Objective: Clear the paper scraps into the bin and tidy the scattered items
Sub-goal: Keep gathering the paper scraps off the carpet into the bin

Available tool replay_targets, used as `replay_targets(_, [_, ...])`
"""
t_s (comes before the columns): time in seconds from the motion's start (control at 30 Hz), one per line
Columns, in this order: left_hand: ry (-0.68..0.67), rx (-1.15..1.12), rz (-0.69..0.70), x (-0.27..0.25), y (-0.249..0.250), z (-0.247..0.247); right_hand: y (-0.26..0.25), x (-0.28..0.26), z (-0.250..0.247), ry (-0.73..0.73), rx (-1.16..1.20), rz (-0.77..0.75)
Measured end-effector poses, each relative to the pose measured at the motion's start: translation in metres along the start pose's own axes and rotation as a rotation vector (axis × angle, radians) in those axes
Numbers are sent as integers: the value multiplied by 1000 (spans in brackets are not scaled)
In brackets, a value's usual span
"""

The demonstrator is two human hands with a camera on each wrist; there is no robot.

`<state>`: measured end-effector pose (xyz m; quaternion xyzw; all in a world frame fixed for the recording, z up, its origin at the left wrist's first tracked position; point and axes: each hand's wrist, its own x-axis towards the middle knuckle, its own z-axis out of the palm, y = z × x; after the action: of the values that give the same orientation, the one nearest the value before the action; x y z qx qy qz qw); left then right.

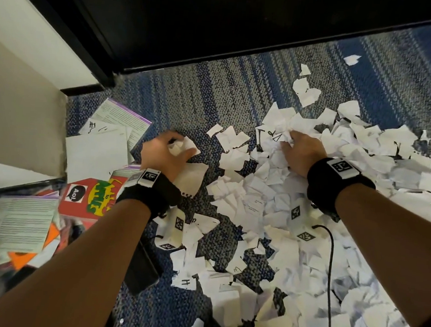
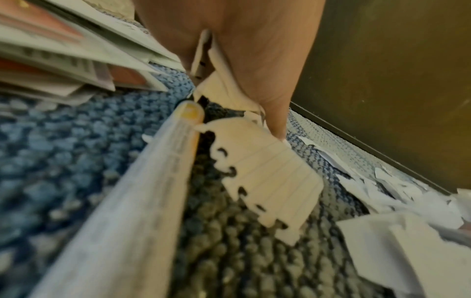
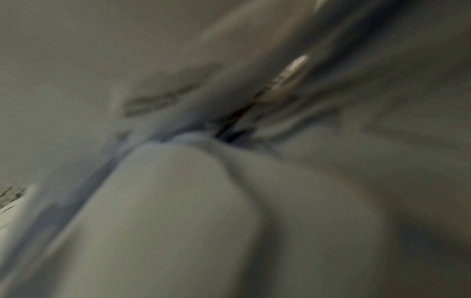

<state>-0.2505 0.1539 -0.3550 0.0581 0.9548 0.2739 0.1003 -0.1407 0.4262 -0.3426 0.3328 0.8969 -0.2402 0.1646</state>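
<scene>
My left hand (image 1: 162, 157) clutches crumpled paper scraps (image 1: 185, 147) at nine o'clock, while my right hand (image 1: 302, 154) lies spread on the three-o'clock heap (image 1: 271, 192): featherlight, floppy stuff, best scooped from underneath in bunches.

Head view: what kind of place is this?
Probably an office or classroom floor, though I can't be sure. Blue-grey patterned carpet of the commercial kind, a dark cabinet or desk standing on it, and booklets and printed sheets scattered beside a heap of torn paper scraps.
</scene>
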Motion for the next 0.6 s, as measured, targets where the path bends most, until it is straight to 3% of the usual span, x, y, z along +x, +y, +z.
replay_targets(0.1, [-41, 79, 25, 4, 4, 3, -1, 0, -1, 2, 21, 8])
replay_targets(0.27, [-13, -50, 33, 6, -2, 2, -3, -2, -2, 5, 14, 10])
replay_targets(0.6, [-34, 43, 55, 20, -10, -6, -3, -1, 0, 3, 1, 16])
